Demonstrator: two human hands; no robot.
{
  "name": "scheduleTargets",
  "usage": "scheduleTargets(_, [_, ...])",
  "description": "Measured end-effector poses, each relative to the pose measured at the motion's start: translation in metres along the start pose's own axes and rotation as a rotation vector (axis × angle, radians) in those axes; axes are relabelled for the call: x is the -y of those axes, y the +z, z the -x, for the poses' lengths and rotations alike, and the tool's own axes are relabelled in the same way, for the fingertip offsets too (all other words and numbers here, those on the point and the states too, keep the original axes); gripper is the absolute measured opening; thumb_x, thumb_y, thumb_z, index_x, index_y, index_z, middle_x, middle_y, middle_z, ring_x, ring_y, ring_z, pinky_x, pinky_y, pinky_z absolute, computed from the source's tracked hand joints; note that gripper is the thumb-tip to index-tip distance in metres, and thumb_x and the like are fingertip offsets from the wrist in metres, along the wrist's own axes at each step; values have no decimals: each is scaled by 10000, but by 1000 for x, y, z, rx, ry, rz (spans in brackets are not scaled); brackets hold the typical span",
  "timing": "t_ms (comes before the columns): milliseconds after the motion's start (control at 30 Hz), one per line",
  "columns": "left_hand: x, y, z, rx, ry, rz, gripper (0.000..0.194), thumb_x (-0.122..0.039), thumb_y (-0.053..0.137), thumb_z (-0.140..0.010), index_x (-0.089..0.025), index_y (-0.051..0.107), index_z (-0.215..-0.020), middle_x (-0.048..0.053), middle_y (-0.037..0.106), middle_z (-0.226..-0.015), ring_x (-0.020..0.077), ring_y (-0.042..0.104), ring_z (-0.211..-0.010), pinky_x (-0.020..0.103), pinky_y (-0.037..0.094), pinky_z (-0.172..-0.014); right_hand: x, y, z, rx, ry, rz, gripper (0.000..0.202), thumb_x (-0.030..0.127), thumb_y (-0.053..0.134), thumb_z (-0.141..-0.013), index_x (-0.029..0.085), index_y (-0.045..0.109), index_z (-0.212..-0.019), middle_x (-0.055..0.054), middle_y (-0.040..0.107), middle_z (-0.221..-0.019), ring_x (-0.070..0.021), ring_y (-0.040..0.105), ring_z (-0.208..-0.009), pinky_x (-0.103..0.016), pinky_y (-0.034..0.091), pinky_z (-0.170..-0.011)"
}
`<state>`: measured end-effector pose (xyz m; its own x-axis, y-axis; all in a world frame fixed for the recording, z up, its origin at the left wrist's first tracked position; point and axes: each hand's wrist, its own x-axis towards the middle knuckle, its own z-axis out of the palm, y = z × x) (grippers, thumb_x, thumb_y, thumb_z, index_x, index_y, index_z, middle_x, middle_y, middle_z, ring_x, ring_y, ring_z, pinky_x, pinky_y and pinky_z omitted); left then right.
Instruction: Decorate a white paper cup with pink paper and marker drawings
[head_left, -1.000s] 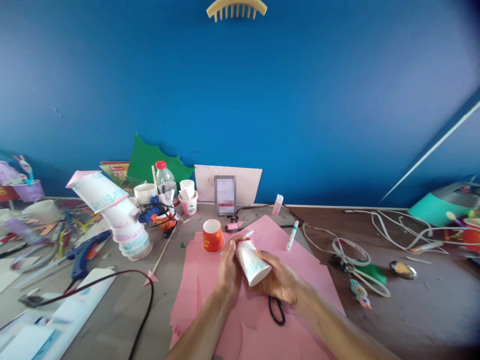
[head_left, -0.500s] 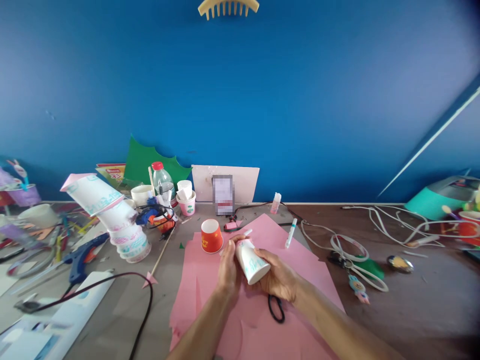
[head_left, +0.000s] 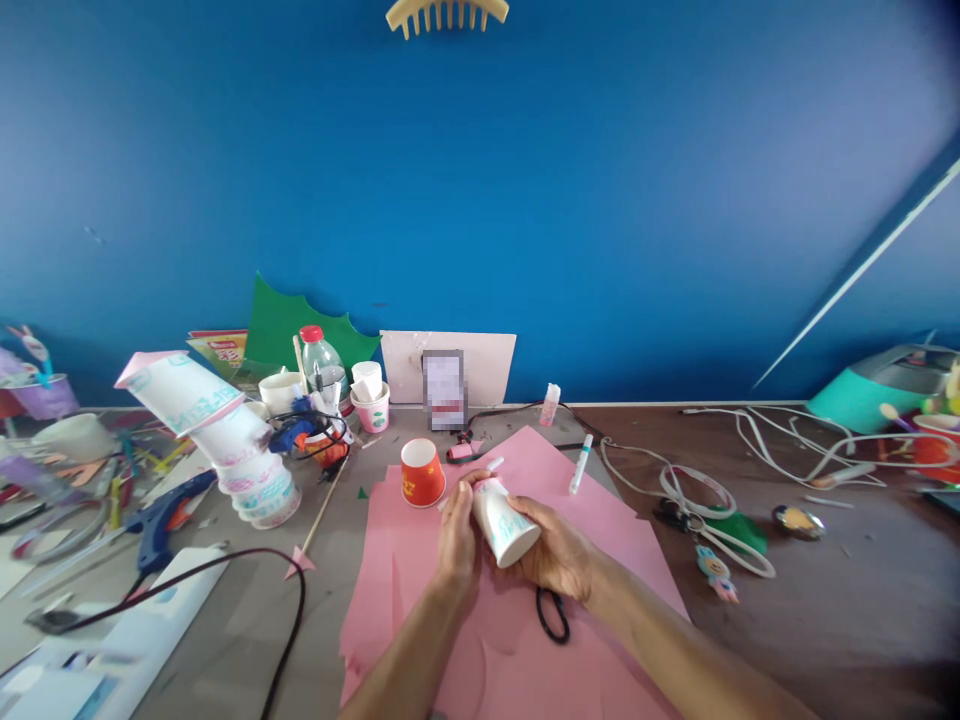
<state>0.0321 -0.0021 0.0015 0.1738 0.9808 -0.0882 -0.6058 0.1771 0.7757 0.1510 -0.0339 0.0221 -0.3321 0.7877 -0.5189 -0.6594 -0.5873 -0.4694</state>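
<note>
A white paper cup (head_left: 504, 528) with blue-green and pink markings is tilted between my two hands, its round base towards me. My left hand (head_left: 457, 535) wraps its far left side, fingers over the narrow pink-marked part. Around the right side curls my right hand (head_left: 559, 550), thumb on top. Both are closed on the cup over sheets of pink paper (head_left: 420, 610). Below my right hand a black scissor handle (head_left: 553, 615) shows; the rest is hidden. An orange-red paper cup (head_left: 423, 474) stands just beyond my left hand.
On the left lean stacked paper cups (head_left: 225, 440), near a blue glue gun (head_left: 161, 520) and a black cable (head_left: 292, 630). A capped marker (head_left: 580, 464) lies on the pink paper. White cords (head_left: 701, 495) and a keychain (head_left: 716, 575) lie to the right.
The view has shifted very slightly. Both hands keep the white cup in nearly the same pose, and nothing else has visibly moved.
</note>
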Motion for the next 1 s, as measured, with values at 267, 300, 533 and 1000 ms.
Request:
scheduleTargets(267, [-7,6,-1,8,5,-7,264,-408,705,-727,-173,703,-847,43,688,-902,191,592,-821,283,448,-747,0,-3,1,4,-23,102,271,378,534,-881,123,576,-962,-68,677,-676,-231,654,-591,-368,522,-552])
scheduleTargets(300, [-9,7,-1,1,-8,14,254,-398,707,-721,-169,703,-831,49,691,-900,194,596,-821,288,450,-752,0,-2,1,2,-24,113,270,375,517,-889,122,576,-965,-67,675,-671,-233,654,-586,-374,524,-547])
scheduleTargets(533, [-11,8,-1,-11,-119,116,286,-443,712,-724,-162,685,-773,63,710,-924,199,625,-796,320,468,-771,-2,-2,0,-15,-46,132,241,358,513,-893,139,583,-965,-62,673,-688,-216,649,-598,-352,526,-543])
scheduleTargets(1000, [-10,8,-1,-23,-61,49,133,-289,704,-689,-175,684,-753,34,702,-847,163,597,-765,261,463,-722,-3,-3,0,-43,-43,136,231,346,541,-884,132,568,-964,-59,676,-680,-207,653,-589,-329,525,-527])
